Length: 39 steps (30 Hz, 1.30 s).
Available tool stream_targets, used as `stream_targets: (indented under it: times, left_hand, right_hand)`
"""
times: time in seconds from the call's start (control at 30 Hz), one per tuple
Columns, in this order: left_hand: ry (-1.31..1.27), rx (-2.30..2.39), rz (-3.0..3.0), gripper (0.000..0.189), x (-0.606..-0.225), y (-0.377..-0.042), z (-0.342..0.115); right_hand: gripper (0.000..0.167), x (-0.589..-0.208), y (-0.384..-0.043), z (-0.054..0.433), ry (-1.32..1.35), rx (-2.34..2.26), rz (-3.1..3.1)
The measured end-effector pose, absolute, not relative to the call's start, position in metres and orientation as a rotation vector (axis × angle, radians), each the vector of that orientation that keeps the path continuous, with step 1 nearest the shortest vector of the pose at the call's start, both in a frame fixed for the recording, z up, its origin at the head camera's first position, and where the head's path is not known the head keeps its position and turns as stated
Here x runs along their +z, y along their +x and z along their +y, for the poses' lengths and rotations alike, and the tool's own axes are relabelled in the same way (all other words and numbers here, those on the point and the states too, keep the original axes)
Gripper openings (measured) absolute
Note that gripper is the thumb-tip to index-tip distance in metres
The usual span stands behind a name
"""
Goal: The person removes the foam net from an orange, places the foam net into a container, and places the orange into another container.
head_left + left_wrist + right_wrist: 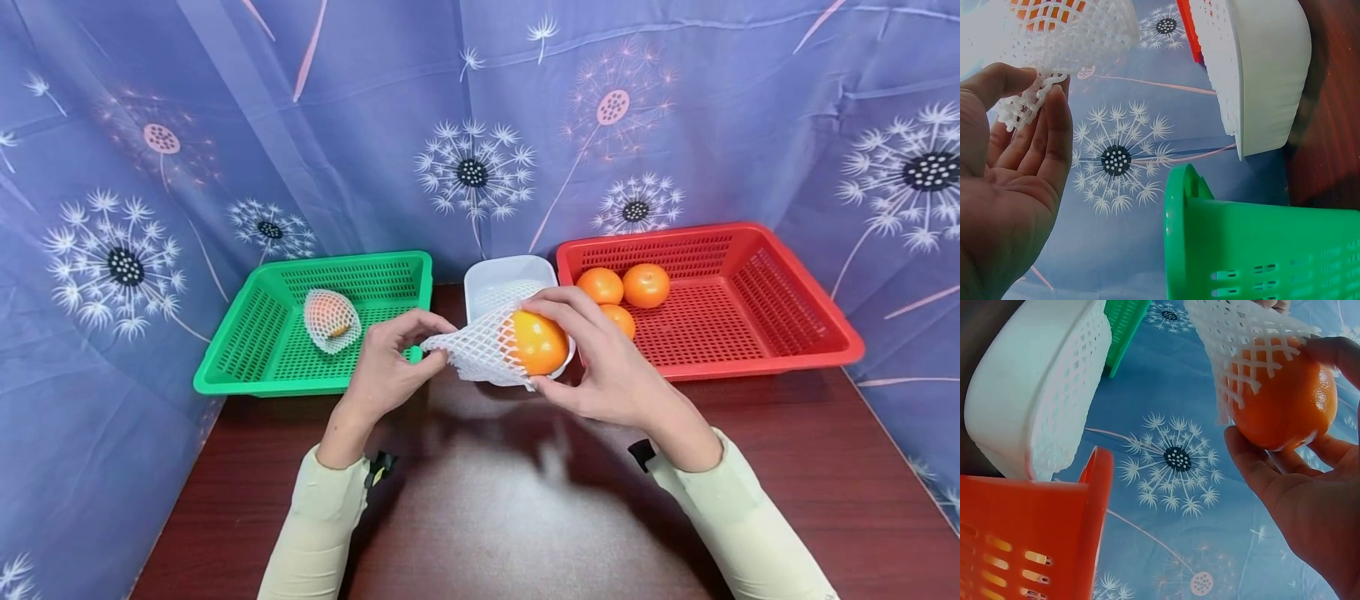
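Nearest, pale sleeves point(322, 508) reach in over the dark wood table point(487, 542). Past them, the left hand point(390, 358) pinches the gathered tail of a white foam net point(480, 346), while the right hand point(615, 367) curls its fingers and thumb round an orange point(543, 343). The orange is up off the table, partly inside the net's mouth, its right side bare. It looks firm and fairly heavy for its size, and the glossy skin may prove slippery, so a broad hold round the bare side seems best; hard fingertips could bruise it. The net looks light, soft and stretchy, probably easy to tear by a single strand; its bunched end seems the safer grip. Just behind stands a white tub point(1272, 81) with more netting point(1075, 400) inside. To its left, a green basket point(300, 388) holds 1 netted fruit point(328, 318); to its right, a red basket point(750, 333) holds 3 bare oranges point(647, 286). Farthest off hangs a blue dandelion-print cloth point(367, 183).
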State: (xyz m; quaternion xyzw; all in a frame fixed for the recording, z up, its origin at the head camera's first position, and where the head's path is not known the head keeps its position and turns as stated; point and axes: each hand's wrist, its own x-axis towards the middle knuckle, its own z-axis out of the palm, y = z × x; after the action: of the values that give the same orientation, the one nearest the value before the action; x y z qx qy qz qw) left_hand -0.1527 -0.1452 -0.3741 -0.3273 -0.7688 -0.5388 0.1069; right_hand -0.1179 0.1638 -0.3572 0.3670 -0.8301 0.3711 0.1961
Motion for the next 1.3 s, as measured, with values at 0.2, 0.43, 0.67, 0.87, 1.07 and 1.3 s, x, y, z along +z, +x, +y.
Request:
stream_targets:
  times: [0.2, 0.43, 0.67, 0.87, 1.07, 1.3]
  left_hand:
    - [-0.961, -1.604, -2.263, 0.03, -0.375, -0.155, -0.146]
    - [-0.943, -1.616, -2.251, 0.029, -0.377, -0.157, -0.149]
    - [-0.892, -1.628, -2.27, 0.029, -0.377, -0.157, -0.152]
    - [-0.878, -1.622, -2.274, 0.026, -0.377, -0.157, -0.152]
    - [-0.846, -1.616, -2.279, 0.025, -0.377, -0.158, -0.154]
    - [-0.829, -1.587, -2.303, 0.028, -0.377, -0.16, -0.158]
  right_hand:
    - [0.077, -0.356, -0.118, 0.166, 1.029, 1.047, -2.31]
    - [0.077, -0.356, -0.117, 0.172, 0.999, 1.006, -2.307]
    - [0.078, -0.355, -0.116, 0.178, 0.979, 0.998, -2.301]
    - [0.081, -0.353, -0.114, 0.185, 0.968, 1.024, -2.294]
    - [0.083, -0.352, -0.113, 0.194, 0.949, 1.04, -2.293]
    - [0.084, -0.355, -0.114, 0.21, 0.894, 0.964, -2.377]
